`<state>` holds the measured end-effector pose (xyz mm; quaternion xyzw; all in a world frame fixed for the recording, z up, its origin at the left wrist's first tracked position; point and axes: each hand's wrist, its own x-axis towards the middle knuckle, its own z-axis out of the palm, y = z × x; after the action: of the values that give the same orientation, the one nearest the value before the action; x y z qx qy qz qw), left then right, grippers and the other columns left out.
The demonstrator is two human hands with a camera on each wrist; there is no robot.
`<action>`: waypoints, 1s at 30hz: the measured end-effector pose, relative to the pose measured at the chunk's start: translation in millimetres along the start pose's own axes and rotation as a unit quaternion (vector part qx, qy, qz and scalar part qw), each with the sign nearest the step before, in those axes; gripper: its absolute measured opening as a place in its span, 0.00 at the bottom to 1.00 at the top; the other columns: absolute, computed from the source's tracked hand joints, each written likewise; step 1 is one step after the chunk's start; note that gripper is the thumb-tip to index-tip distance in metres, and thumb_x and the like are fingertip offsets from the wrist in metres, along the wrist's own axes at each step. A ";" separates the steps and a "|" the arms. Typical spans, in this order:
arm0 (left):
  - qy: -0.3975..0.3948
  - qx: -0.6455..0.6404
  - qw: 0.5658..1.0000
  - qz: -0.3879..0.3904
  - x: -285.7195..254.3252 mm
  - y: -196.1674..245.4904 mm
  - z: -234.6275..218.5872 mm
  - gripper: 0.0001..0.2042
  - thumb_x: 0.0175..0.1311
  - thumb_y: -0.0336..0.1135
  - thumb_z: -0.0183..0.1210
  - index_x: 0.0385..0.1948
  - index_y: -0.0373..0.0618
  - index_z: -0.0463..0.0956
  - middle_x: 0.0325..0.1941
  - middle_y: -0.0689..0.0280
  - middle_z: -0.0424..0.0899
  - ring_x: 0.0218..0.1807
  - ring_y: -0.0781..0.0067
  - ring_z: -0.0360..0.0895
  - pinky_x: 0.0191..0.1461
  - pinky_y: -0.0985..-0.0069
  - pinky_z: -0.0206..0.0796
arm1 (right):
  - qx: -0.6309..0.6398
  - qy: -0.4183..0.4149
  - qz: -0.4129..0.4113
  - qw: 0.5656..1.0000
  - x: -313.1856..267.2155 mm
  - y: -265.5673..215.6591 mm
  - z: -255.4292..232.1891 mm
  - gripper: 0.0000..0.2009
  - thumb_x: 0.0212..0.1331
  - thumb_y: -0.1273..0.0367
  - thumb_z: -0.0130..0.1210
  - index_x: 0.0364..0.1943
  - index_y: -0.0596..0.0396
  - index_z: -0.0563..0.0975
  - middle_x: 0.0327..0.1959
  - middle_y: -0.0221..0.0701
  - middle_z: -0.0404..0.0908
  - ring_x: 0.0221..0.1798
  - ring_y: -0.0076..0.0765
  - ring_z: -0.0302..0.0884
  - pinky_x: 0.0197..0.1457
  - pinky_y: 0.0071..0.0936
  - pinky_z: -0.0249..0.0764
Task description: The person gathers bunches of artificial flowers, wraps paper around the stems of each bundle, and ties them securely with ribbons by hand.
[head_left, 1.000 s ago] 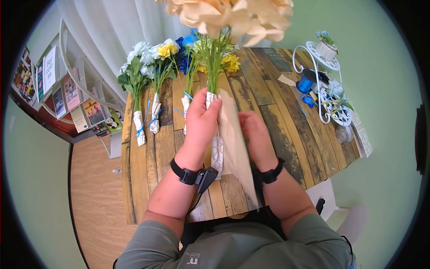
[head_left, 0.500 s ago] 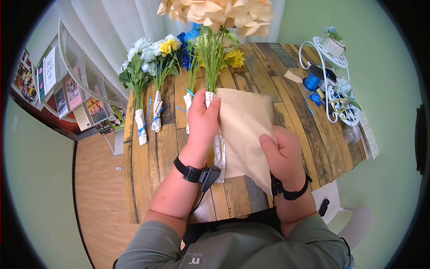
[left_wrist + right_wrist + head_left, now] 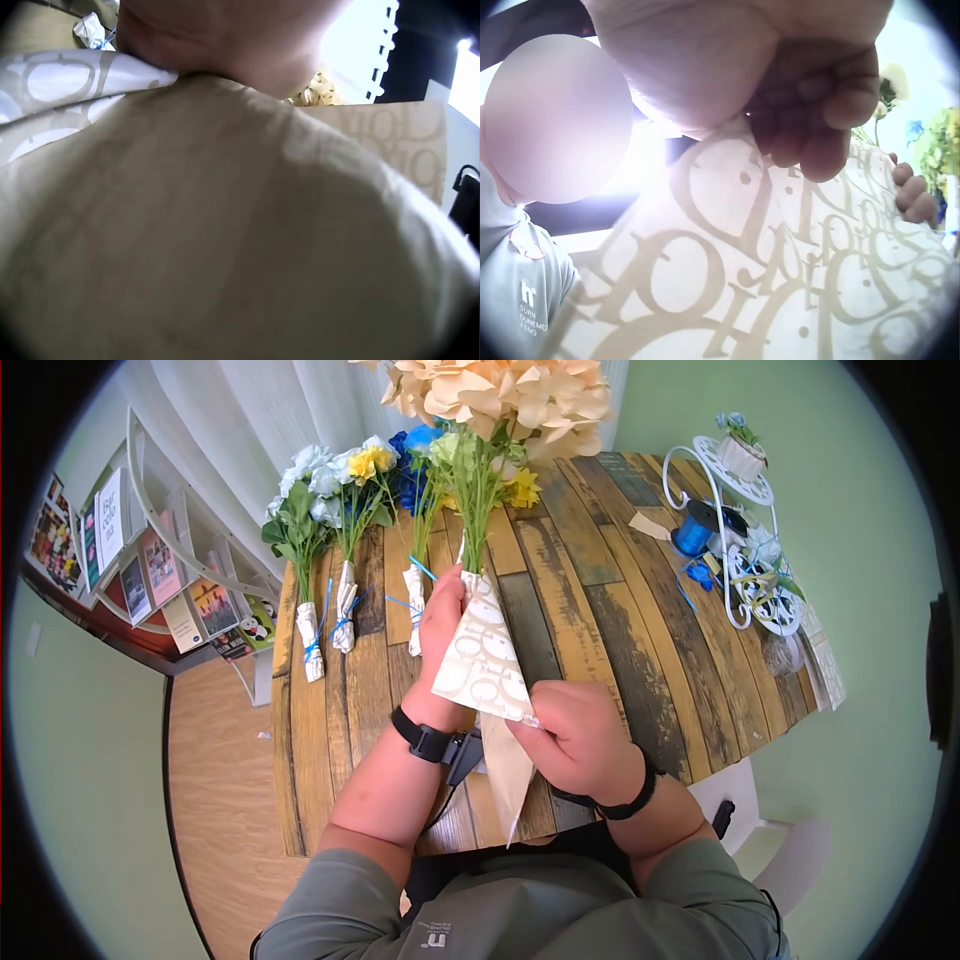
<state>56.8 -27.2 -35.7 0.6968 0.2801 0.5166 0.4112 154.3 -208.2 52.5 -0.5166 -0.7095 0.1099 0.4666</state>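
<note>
A tall bunch of peach artificial flowers point(image 3: 500, 400) stands upright in my left hand point(image 3: 436, 650), which grips its green stems point(image 3: 474, 510) low down through wrapping paper. That wrapping paper point(image 3: 482, 660), white with tan lettering outside and plain tan inside, lies folded across the front of the stem ends. With thumb and curled fingers, my right hand point(image 3: 580, 742) pinches the paper's lower right corner. In the right wrist view the lettered paper point(image 3: 802, 255) stretches out below curled fingers. Plain paper point(image 3: 195, 225) fills most of the left wrist view.
Several paper-wrapped flower bunches tied with blue ribbon, including a white one point(image 3: 311, 640), lie at the table's left. A blue ribbon spool point(image 3: 692, 532) and a white metal stand point(image 3: 738, 600) are at the right. A book rack point(image 3: 150, 530) stands left of the table point(image 3: 650, 660).
My right hand first swung the loose paper out to the right, then brought it leftward over the stems, so its lettered side now faces up. My left hand keeps its grip on the stems.
</note>
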 end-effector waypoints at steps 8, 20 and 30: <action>0.003 -0.385 0.911 -0.146 1.5 25.7 3.0 0.16 0.77 0.34 0.49 0.61 0.39 0.71 0.38 0.73 0.77 0.37 0.86 0.71 0.40 0.83 0.66 | -0.089 0.040 -0.045 0.994 1.7 -10.8 -4.5 0.14 0.55 0.70 0.64 0.17 0.54 0.71 0.17 0.35 0.67 0.18 0.45 0.69 0.21 0.38 0.62; -0.036 -0.442 0.884 -0.147 4.5 36.8 4.4 0.18 0.75 0.28 0.51 0.64 0.35 0.68 0.47 0.68 0.81 0.44 0.83 0.76 0.49 0.82 0.69 | 0.221 0.157 0.080 0.959 1.0 72.6 -24.4 0.11 0.67 0.71 0.50 0.28 0.57 0.79 0.28 0.34 0.81 0.33 0.29 0.80 0.38 0.29 0.74; 0.050 -0.445 0.880 -0.161 5.4 66.3 6.1 0.24 0.70 0.24 0.55 0.67 0.46 0.62 0.37 0.66 0.80 0.34 0.74 0.79 0.36 0.78 0.74 | 0.356 -0.048 0.217 0.908 9.7 87.4 65.1 0.18 0.68 0.69 0.58 0.59 0.60 0.75 0.44 0.28 0.83 0.47 0.20 0.77 0.52 0.25 0.75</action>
<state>62.0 -58.0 23.3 0.3587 0.1497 0.5477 0.7409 158.6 -140.2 -33.1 -0.4511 -0.5154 0.4785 0.5495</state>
